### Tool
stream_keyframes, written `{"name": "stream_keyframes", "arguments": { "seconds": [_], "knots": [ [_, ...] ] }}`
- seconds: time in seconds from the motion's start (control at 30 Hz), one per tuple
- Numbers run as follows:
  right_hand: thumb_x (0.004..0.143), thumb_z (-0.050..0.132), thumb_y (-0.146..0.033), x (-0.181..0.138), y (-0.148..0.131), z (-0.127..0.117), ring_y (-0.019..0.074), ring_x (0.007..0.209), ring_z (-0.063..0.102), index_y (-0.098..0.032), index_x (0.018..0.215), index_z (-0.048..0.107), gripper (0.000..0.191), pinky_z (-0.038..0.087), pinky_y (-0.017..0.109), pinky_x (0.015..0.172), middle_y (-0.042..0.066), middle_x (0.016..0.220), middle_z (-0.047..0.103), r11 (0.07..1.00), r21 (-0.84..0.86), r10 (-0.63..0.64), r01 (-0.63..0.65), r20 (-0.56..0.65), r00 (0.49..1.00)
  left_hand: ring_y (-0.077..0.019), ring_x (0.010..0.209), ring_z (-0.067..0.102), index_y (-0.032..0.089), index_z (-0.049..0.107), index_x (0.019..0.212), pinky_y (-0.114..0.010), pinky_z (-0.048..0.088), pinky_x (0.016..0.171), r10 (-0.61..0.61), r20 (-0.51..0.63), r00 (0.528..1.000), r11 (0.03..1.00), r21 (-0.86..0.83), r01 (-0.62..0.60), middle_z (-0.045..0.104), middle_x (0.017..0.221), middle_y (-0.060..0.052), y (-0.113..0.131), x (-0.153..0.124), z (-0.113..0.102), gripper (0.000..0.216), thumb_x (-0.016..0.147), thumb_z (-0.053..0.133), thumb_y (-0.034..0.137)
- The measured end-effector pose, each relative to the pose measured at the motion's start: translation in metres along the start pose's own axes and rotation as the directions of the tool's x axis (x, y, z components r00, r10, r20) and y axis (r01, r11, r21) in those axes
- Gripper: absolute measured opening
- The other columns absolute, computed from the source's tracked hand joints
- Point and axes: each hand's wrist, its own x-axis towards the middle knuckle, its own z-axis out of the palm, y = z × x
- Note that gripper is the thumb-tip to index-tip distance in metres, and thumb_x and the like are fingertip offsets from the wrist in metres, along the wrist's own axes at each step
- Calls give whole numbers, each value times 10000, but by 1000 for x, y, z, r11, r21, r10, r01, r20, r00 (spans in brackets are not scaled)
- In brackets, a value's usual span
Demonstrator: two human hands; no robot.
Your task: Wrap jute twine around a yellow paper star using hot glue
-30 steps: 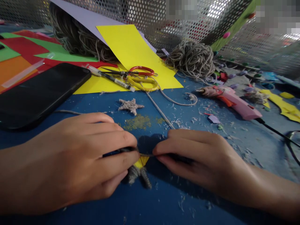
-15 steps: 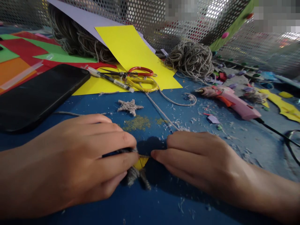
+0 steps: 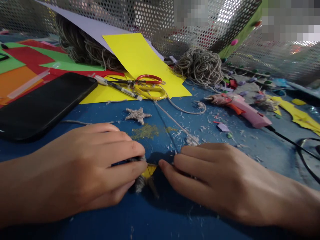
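Observation:
My left hand [image 3: 100,170] is closed around a small yellow paper piece [image 3: 149,170] partly wrapped in grey yarn, most of it hidden under the fingers. Grey wrapped tips poke out below that hand. A short taut strand links the piece to the fingertips of my right hand [image 3: 220,176], which are pinched on the yarn [image 3: 176,125]. The yarn also runs back from the right hand toward the scissors [image 3: 152,87]. Just beyond my left fingers lies a finished-looking grey yarn-wrapped star [image 3: 138,115].
A black phone [image 3: 45,105] lies at left, beside coloured paper sheets [image 3: 27,56]. Behind are yellow paper [image 3: 140,53], a pen [image 3: 127,91] and a yarn tangle [image 3: 200,68]. At right rest a pink glue gun [image 3: 246,108] with its cord and paper scraps [image 3: 222,127].
My right hand has turned slightly, its lower pinching finger now more apart from the others. The left hand keeps its hold nearly in place. The whole view has shifted slightly.

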Motion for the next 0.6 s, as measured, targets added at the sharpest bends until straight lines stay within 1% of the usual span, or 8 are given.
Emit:
{"name": "stream_keyframes", "arguments": {
  "seconds": [0.07,0.17,0.3,0.43,0.53,0.6],
  "knots": [
    [885,258,-135,0,-1,-1,107,534,378,-167,779,588,348,266,259,443,9,624,501,1000,-27,-14,14,14,1000,-148,755,575,209,585,922,-324,402,693,34,47,998,999,19,-35,635,894,23,-1,0,0,195,816,431,154],
    [885,255,-140,-1,-1,-1,110,544,390,-169,796,587,345,264,263,451,9,636,507,999,-45,-18,20,40,999,-155,752,580,202,580,899,-320,409,680,36,35,999,999,-13,-36,636,877,12,-1,1,-1,193,816,411,155],
    [882,277,-147,0,-1,0,116,561,394,-166,829,581,309,269,271,471,5,665,512,999,-44,-21,23,49,999,-150,773,579,212,571,892,-296,428,684,-44,10,999,994,-99,45,634,906,6,0,2,-2,167,797,438,177],
    [874,309,-148,-1,1,-1,121,578,395,-163,846,575,268,274,271,482,4,682,510,1000,-12,-17,18,64,998,-141,738,582,229,576,891,-273,445,652,-83,25,996,983,-159,86,631,899,9,-2,1,-4,167,749,495,201],
    [868,337,-152,-2,2,-1,123,590,389,-163,865,574,237,275,268,491,3,691,505,1000,14,-12,11,74,997,-140,777,582,211,557,903,-250,461,692,-151,32,988,962,-224,154,624,887,-1,-1,0,-4,164,753,492,211],
    [867,340,-149,-3,2,-1,122,588,377,-157,865,576,236,272,263,495,3,687,496,999,37,-4,1,76,997,-146,842,574,191,531,975,-237,467,737,-179,53,983,953,-240,186,603,938,-23,0,0,-3,211,773,487,230]
  ]
}}
